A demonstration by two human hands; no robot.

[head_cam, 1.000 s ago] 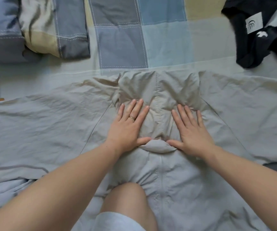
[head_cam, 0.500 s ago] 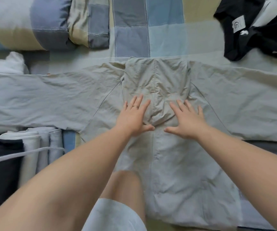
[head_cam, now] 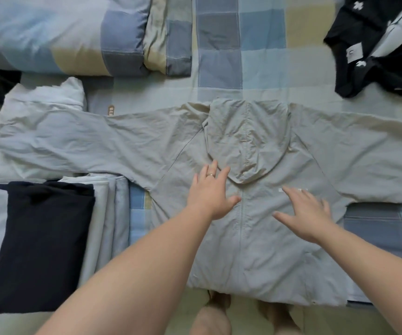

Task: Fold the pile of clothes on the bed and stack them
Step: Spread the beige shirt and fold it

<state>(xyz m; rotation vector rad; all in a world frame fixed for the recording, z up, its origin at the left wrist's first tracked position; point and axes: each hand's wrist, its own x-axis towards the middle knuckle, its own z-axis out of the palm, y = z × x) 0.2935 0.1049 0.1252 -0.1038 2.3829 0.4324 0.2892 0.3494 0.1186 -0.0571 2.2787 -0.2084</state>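
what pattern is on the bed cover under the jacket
Patchwork checks of blue, grey and pale yellow, clearest in the head view above the jacket.

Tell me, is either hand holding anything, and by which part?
Nothing is held: the left hand and right hand are both open, fingers spread over the grey hooded jacket.

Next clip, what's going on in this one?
A person is at a bed with a grey jacket laid flat, sleeves spread, hood folded down onto its body. The left grip and right grip, both open bare hands, are near the hood's tip; contact is unclear. A folded stack lies on the left, dark clothes unfolded at the far right.
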